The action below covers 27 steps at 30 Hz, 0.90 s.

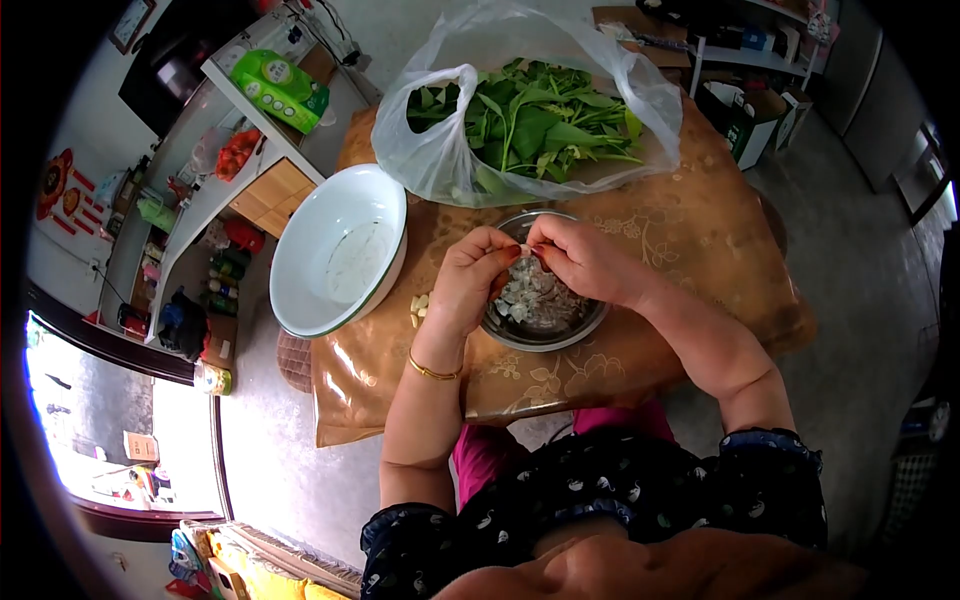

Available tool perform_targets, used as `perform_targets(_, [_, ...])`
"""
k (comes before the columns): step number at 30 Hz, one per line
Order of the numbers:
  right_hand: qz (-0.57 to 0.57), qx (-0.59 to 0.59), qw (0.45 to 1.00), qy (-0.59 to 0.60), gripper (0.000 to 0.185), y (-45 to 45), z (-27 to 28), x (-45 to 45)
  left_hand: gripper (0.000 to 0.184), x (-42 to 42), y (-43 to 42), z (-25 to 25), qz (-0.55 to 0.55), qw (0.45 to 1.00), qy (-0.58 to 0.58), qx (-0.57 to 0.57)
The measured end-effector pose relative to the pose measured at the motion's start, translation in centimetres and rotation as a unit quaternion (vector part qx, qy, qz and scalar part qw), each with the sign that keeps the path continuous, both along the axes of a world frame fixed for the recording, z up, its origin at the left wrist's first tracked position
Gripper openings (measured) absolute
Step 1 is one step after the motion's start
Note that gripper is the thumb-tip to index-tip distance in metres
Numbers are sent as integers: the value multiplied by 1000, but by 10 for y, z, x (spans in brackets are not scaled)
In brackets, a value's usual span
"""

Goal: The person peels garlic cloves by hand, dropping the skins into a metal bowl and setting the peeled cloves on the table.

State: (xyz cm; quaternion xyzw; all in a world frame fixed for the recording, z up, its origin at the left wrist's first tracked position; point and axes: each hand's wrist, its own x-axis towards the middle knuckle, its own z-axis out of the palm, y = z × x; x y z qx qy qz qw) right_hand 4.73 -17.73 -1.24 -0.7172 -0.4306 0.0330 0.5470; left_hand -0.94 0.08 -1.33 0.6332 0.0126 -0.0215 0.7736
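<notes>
Over a metal bowl point(552, 343), my left hand point(473, 272) and my right hand point(577, 258) meet with their fingertips pinched together. Between them is a small pale garlic clove point(525, 250), mostly hidden by the fingers. Inside the bowl lie papery white garlic skins point(535, 295), and possibly cloves among them. Several peeled garlic cloves point(419, 308) rest on the table just left of my left wrist, which wears a gold bangle point(433, 371).
The table point(700, 260) has a shiny brown patterned cover. A white enamel basin point(390, 275) stands at its left. Behind the bowl, an open clear plastic bag point(420, 165) holds green leafy stems point(535, 120). A cabinet point(272, 195) with a green packet point(280, 90) stands beyond the basin.
</notes>
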Motion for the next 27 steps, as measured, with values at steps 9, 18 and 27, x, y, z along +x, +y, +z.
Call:
perform_targets(9, [34,0,999,6,7,0,-4,2,3,-2,0,0,-19,1000,8,-16])
perform_targets(18, [18,12,1000,-12,7,1,-5,-1,4,-4,-5,1,-26,999,2,-31])
perform_targets(27, [47,12,996,79,7,-2,3,-1,4,-1,1,-3,-39,993,26,-105])
